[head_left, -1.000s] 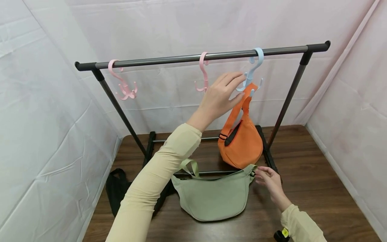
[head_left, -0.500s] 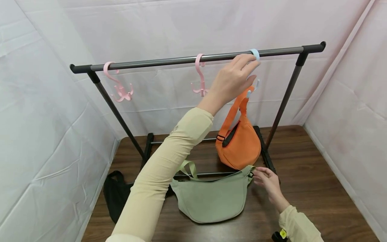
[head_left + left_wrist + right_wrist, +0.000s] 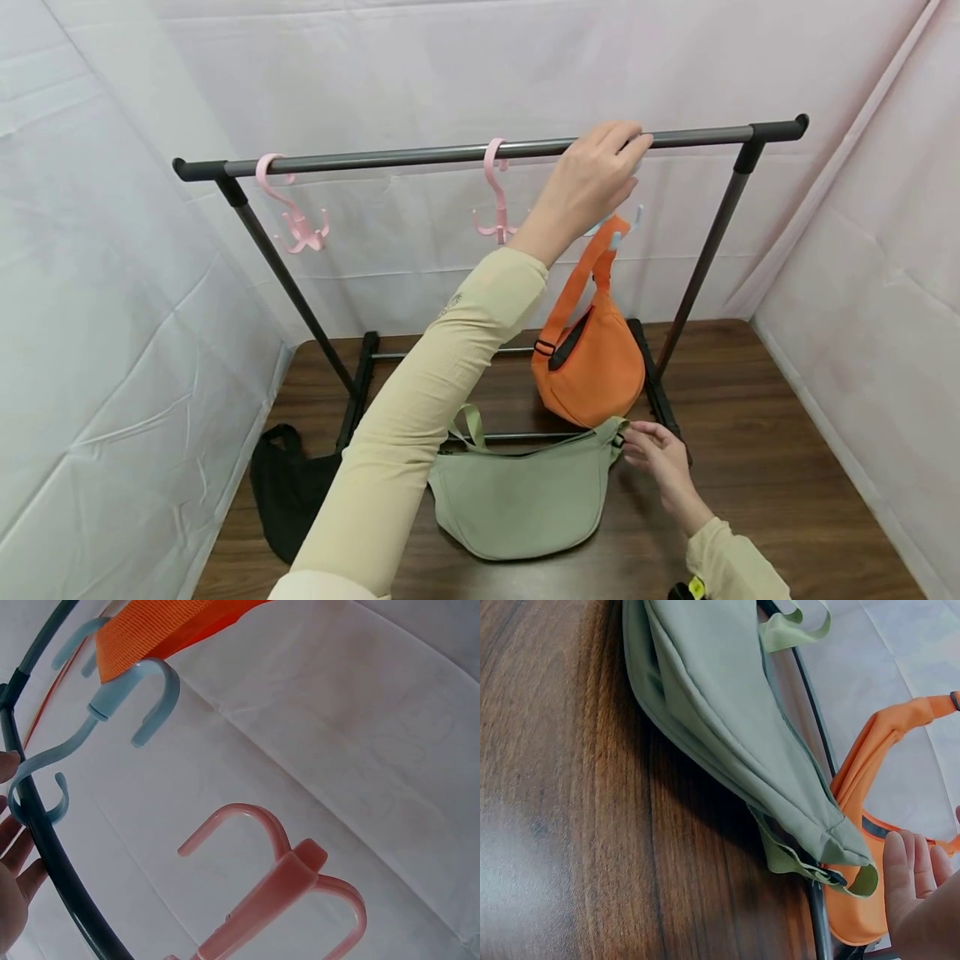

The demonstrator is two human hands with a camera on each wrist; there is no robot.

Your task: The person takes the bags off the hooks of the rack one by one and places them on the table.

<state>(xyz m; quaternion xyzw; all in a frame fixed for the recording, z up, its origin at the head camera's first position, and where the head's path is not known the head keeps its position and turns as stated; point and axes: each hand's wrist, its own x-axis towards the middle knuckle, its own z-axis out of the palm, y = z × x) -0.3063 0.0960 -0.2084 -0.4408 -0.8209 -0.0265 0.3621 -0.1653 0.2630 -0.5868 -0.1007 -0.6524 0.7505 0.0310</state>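
Note:
My left hand [image 3: 592, 179] is up at the rack's rail [image 3: 405, 156], thumb and fingers around the top curve of a light blue multi-prong hook [image 3: 112, 697]. From that hook's prongs an orange sling bag [image 3: 596, 367] hangs by its strap, its zip partly undone. In the left wrist view, the thumb and fingers lie on both sides of the rail. A sage green sling bag [image 3: 521, 504] is low at the front of the rack. My right hand [image 3: 663, 467] is beside its right end, fingers extended close to the strap buckle [image 3: 829, 877], not curled round it.
Two pink hooks, one mid-rail [image 3: 498, 187] and one near the left end [image 3: 296, 221], hang with bare prongs. A black bag [image 3: 288, 496] lies at the left on the wood-grain surface [image 3: 787, 500]. White fabric walls [image 3: 112, 292] surround the rack.
My left hand has risen from beside the blue hook's lower part to its top at the rail. The right hand stays by the green bag, and the orange bag hangs as before.

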